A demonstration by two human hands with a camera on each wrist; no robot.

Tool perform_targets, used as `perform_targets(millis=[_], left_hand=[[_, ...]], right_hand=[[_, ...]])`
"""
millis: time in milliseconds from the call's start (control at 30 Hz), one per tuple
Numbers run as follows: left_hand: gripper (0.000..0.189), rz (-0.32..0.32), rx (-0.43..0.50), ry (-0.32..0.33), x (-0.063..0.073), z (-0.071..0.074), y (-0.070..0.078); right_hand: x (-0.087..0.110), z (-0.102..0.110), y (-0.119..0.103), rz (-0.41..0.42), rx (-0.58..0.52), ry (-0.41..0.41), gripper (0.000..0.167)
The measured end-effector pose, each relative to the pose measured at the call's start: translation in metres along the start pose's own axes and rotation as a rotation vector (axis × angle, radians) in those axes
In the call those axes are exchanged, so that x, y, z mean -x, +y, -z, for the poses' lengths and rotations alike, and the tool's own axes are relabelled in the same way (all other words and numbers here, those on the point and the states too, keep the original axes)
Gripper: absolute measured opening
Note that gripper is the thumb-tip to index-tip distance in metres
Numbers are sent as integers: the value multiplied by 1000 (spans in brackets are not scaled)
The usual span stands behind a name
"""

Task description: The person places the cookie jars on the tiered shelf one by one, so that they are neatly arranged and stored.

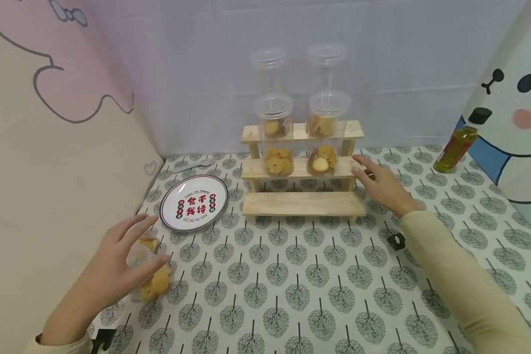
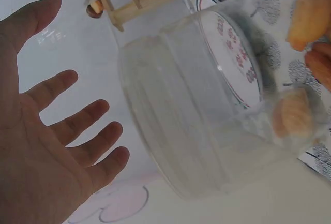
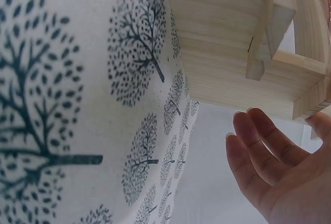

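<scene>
1. Head view: My left hand [image 1: 110, 263] is relaxed, thumb and fingers apart, gripping nothing. A clear jar of snacks [image 1: 157, 282] is just beside it on the tree-print cloth [image 1: 292, 275], partly behind my thumb. Beyond my fingertips lie a plate [image 1: 170, 201] and a pale utensil [image 1: 192, 166]. My right hand [image 1: 382, 187] is at the right end of the wooden rack [image 1: 303, 204], by the middle shelf; the front jars [image 1: 322, 160] stand to its left, and an oil bottle [image 1: 457, 147] is well off to its right.

2. Left wrist view: My fingers are spread. The clear jar lies past their tips, apart from my palm, and the plate shows through it.

3. Right wrist view: My fingers are loosely extended beside the rack's pale wood; I cannot tell whether my thumb touches it.
</scene>
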State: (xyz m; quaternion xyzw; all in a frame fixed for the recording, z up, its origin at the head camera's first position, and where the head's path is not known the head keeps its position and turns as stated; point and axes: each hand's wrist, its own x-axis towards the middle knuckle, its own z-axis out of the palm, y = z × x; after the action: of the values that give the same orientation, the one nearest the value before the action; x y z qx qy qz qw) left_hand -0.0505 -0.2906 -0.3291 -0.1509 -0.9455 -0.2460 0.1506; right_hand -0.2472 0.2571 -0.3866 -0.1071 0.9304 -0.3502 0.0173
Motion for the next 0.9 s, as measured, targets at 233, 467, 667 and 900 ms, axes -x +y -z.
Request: perform_targets(millis=[233,467,667,900], left_hand=[[87,166,-6,-10,27,-2,-18],[94,297,-49,7,48,-9,-34],[99,271,-11,42,57,-16,-41],[96,285,-1,41,59,-22,-44]], right_hand=[[1,4,0,-1,14,26,69],[0,3,-2,-7,7,9,70],[0,1,-2,-12,2,5,71],[0,-1,-2,-10,7,7,70]])
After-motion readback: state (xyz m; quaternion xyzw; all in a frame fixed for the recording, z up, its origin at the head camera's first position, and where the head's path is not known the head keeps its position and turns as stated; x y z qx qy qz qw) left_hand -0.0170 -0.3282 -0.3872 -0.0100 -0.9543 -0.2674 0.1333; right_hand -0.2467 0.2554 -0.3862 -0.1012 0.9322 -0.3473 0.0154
